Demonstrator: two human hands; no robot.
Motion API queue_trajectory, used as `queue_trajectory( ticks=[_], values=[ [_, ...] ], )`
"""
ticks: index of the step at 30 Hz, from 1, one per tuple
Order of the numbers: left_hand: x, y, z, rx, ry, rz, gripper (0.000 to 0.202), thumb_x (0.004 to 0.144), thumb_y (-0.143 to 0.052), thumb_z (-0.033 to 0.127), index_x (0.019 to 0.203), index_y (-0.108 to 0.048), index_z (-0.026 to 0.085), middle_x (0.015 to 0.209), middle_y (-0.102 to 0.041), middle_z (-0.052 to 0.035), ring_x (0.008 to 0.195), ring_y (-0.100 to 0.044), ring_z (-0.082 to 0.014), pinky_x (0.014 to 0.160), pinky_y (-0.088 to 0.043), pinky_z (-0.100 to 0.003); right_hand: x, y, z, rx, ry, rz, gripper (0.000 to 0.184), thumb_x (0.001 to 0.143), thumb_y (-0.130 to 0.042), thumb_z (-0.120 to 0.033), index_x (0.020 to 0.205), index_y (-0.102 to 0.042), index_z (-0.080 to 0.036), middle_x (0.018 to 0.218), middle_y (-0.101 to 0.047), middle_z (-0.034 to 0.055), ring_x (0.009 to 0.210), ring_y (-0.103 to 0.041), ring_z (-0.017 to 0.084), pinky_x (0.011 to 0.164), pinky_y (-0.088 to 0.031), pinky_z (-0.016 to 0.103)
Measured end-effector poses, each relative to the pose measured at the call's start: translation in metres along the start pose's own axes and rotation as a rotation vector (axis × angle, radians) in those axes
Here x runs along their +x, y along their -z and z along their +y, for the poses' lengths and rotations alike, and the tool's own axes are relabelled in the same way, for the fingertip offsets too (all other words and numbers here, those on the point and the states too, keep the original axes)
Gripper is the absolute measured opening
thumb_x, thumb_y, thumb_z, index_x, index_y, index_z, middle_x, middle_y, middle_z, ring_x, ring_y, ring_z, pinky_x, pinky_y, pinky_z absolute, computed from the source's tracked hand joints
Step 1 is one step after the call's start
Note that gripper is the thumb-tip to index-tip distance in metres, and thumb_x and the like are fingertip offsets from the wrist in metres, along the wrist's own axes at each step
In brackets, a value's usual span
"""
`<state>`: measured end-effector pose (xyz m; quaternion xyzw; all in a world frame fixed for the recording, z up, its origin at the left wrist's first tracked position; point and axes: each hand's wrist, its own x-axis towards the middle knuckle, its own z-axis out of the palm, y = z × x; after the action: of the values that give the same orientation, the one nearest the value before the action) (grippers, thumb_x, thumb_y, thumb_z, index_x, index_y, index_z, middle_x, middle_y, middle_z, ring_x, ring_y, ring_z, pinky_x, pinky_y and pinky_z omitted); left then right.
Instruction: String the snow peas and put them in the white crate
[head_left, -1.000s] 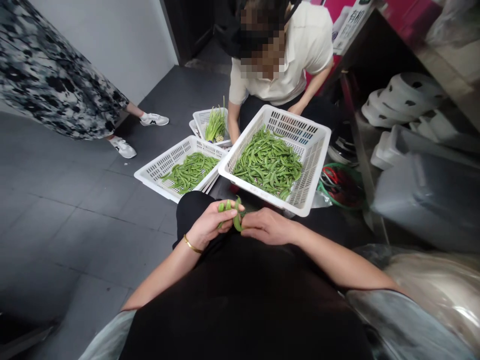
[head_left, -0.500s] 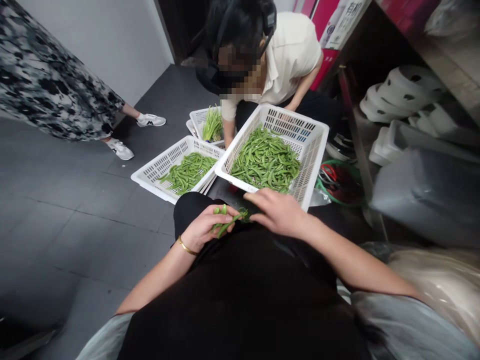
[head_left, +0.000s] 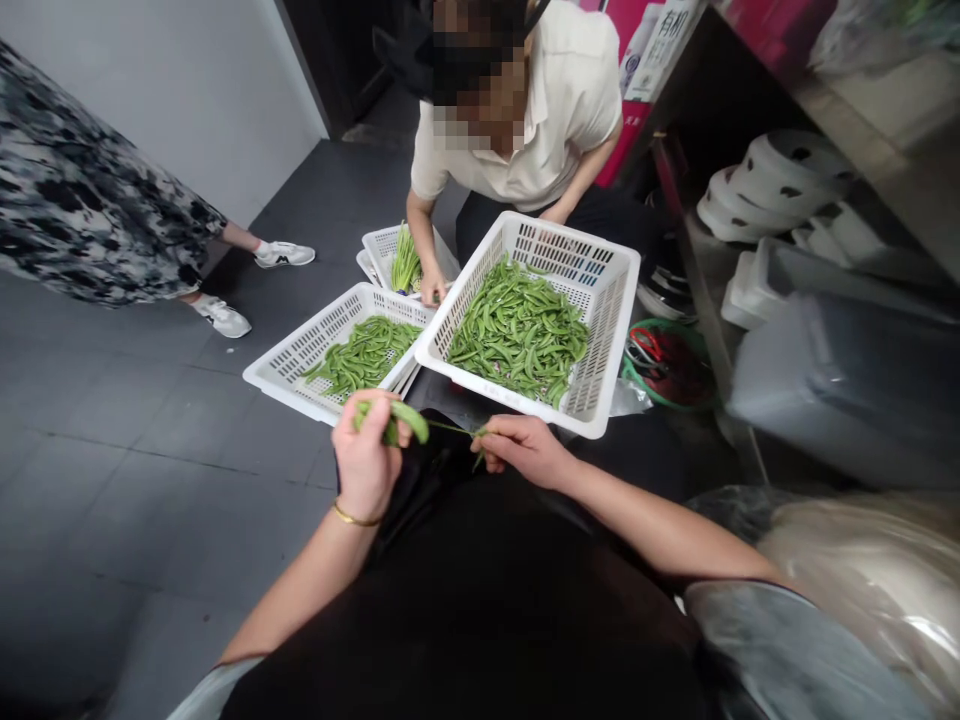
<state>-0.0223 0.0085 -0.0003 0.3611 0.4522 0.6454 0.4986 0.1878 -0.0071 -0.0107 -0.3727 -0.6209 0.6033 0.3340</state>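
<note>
My left hand, with a gold bracelet at the wrist, is closed around green pea pods over my lap. My right hand pinches a thin green string that stretches from a pod in the left hand. Just beyond my hands stands a large white basket heaped with green pods. To its left, a lower white basket holds a smaller layer of pods.
A person in a cream shirt crouches opposite, one hand by a small basket of green stems. Another person in a patterned skirt stands at left on the grey tile floor. Shelving with white containers lines the right.
My hands have drawn apart: the left moved left and up with the pods, the right pulled a string off a pod. The person opposite shifted their hand toward the small basket.
</note>
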Motion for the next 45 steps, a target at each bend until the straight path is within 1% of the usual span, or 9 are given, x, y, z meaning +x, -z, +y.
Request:
queue_trajectory(
  ticks=[5,8,14,19,24,29,36,41,45],
  values=[
    [0.04,0.025,0.004,-0.271,0.426,0.076,0.01,0.068,-0.061,0.024,0.073,-0.057,0.016,0.063,-0.061,-0.0022,0.052,-0.055,-0.0118,0.043,-0.041,-0.019,0.004,0.07,-0.005,-0.566,-0.115,-0.36,0.034,0.078,-0.065,-0.041,0.102,-0.067,-0.017,0.072,-0.066,0.0006,0.059,-0.059,0.011,0.058,-0.043,0.021],
    [0.037,0.022,-0.006,-0.291,0.623,-0.008,0.022,0.064,-0.062,0.018,0.086,-0.06,0.018,0.065,-0.062,-0.002,0.053,-0.053,-0.0112,0.045,-0.044,-0.021,0.039,0.1,0.006,-0.871,-0.313,-0.316,0.037,0.09,-0.047,-0.044,0.111,-0.063,-0.018,0.084,-0.07,0.0033,0.068,-0.063,0.012,0.062,-0.044,0.021],
    [0.018,-0.002,-0.021,-0.315,0.729,-0.302,0.012,0.07,-0.068,0.019,0.076,-0.059,0.016,0.047,-0.039,0.007,0.037,-0.035,-0.004,0.035,-0.029,-0.015,0.111,0.104,0.055,-1.208,-0.493,-0.286,0.023,0.079,-0.062,-0.028,0.088,-0.071,-0.01,0.092,-0.07,0.0181,0.082,-0.064,0.024,0.069,-0.044,0.028],
    [0.014,-0.002,-0.019,-0.093,0.755,-0.344,0.016,0.071,-0.07,0.024,0.076,-0.061,0.012,0.045,-0.042,0.006,0.036,-0.038,-0.0051,0.035,-0.028,-0.017,0.088,0.114,0.034,-1.217,-0.367,-0.22,0.024,0.088,-0.049,-0.026,0.089,-0.07,-0.014,0.089,-0.07,0.0118,0.08,-0.062,0.019,0.067,-0.04,0.025],
    [0.002,-0.019,-0.03,0.064,0.669,-0.359,0.031,0.073,-0.069,0.037,0.089,-0.064,0.01,0.051,-0.052,0.0032,0.037,-0.041,-0.0062,0.036,-0.033,-0.02,0.028,0.071,-0.008,-1.205,0.098,-0.012,0.027,0.093,-0.041,-0.025,0.087,-0.064,-0.014,0.082,-0.066,0.0073,0.071,-0.058,0.014,0.062,-0.037,0.024],
    [-0.009,-0.022,-0.03,0.109,0.578,-0.35,0.026,0.072,-0.071,0.034,0.076,-0.062,0.01,0.049,-0.052,0.0032,0.037,-0.041,-0.0055,0.036,-0.032,-0.019,-0.001,0.006,-0.02,-1.324,0.481,-0.165,0.025,0.092,-0.04,-0.017,0.077,-0.06,-0.014,0.069,-0.058,0.0063,0.06,-0.052,0.014,0.055,-0.034,0.027],
    [-0.024,-0.002,-0.005,-0.053,0.748,-0.553,0.02,0.07,-0.068,0.028,0.071,-0.066,0.008,0.035,-0.044,0.0041,0.029,-0.032,-0.0047,0.031,-0.026,-0.018,0.012,0.02,-0.031,-0.804,0.337,-0.024,0.021,0.093,-0.045,-0.031,0.095,-0.06,-0.017,0.086,-0.065,0.0054,0.076,-0.06,0.013,0.067,-0.043,0.023],
    [-0.024,-0.001,-0.004,-0.084,0.815,-0.618,0.019,0.066,-0.068,0.026,0.065,-0.066,0.007,0.034,-0.043,0.0032,0.027,-0.031,-0.0043,0.03,-0.025,-0.017,0.02,0.007,-0.029,-0.983,0.433,-0.118,0.028,0.094,-0.039,-0.025,0.078,-0.06,-0.016,0.074,-0.063,0.0045,0.069,-0.057,0.013,0.062,-0.038,0.024],
    [-0.022,-0.008,-0.012,-0.184,0.884,-0.464,0.021,0.067,-0.068,0.029,0.065,-0.063,0.009,0.038,-0.042,0.0043,0.028,-0.028,-0.0022,0.029,-0.02,-0.015,0.02,-0.008,-0.024,-1.288,0.49,0.064,0.03,0.09,-0.04,-0.021,0.067,-0.058,-0.015,0.062,-0.057,0.005,0.056,-0.051,0.014,0.052,-0.029,0.027]
  ],
)
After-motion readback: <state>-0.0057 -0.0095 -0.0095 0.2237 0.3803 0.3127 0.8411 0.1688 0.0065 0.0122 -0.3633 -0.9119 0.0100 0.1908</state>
